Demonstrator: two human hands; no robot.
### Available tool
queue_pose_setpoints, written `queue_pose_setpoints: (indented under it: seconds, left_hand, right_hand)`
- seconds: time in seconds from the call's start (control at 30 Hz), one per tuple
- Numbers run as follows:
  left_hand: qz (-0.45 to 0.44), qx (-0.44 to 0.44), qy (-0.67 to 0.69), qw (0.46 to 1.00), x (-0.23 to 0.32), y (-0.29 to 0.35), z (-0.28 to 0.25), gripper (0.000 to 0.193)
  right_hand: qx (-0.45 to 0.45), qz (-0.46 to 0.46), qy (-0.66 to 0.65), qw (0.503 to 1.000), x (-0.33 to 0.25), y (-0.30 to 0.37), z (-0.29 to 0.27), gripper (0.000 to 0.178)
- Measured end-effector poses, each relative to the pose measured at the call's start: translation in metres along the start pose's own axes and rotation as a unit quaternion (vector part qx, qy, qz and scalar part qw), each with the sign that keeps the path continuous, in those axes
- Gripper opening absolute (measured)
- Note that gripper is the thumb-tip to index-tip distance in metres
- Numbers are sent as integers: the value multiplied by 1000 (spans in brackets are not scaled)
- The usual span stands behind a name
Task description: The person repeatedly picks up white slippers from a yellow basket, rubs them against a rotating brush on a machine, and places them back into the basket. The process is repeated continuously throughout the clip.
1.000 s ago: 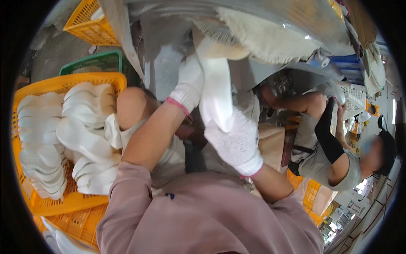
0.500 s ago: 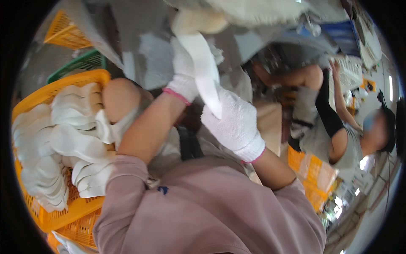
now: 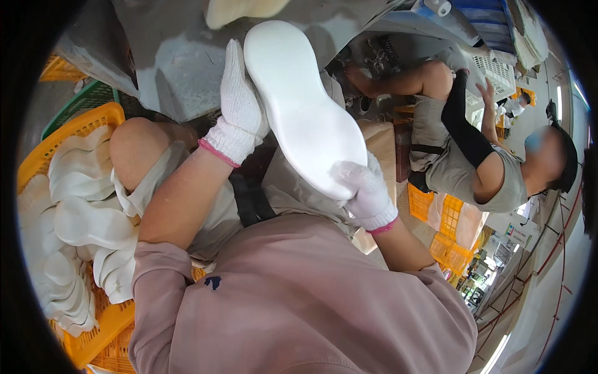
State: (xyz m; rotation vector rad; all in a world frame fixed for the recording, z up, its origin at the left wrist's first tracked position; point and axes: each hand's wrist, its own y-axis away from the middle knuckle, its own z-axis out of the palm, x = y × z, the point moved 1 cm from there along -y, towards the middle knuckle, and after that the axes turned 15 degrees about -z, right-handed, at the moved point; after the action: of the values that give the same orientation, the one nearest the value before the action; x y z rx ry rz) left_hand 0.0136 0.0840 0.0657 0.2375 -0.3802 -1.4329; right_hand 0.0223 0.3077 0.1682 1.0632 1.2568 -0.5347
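A white shoe sole [image 3: 305, 112] is held up in front of me, its broad smooth face turned toward me. My right hand [image 3: 364, 190], in a white knit glove, is closed on the sole's lower right end, with the thumb on its face. My left hand [image 3: 240, 103], gloved the same way, lies along the sole's left edge with its fingers stretched straight. Just above the sole's upper end is a cream rounded piece [image 3: 243, 11], cut off by the picture's top edge; the sole appears apart from it.
At my left, an orange basket [image 3: 103, 121] holds stacked white soles [image 3: 93, 221]; a green basket [image 3: 81, 107] stands behind it. A grey machine surface [image 3: 180, 68] spans the front. To the right sits another person [image 3: 479, 162], near orange crates [image 3: 448, 240] and a white crate [image 3: 495, 75].
The sole has moved away from the cream piece and turned from nearly edge-on to face me. My left hand has shifted left, its fingers now straight along the edge; the right has moved slightly right.
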Motion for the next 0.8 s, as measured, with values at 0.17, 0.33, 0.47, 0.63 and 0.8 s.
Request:
queue_pose_setpoints:
  seconds: [0.17, 0.33, 0.47, 0.63, 0.8]
  left_hand:
    - [30, -28, 32, 999, 30, -34, -4, 61]
    - [94, 266, -476, 833, 76, -16, -10, 30]
    - [281, 226, -648, 670, 108, 116, -15, 18]
    - [371, 663, -589, 278, 220, 285, -105, 44]
    - [420, 617, -321, 584, 250, 331, -162, 50]
  right_hand:
    - [-68, 19, -61, 996, -34, -50, 40, 50]
    - [-202, -418, 504, 728, -7, -90, 45, 41]
    - [-109, -290, 417, 854, 38, -65, -40, 41]
    - [-97, -76, 623, 772, 111, 2, -178, 43]
    - [-44, -254, 538, 803, 94, -1, -151, 50]
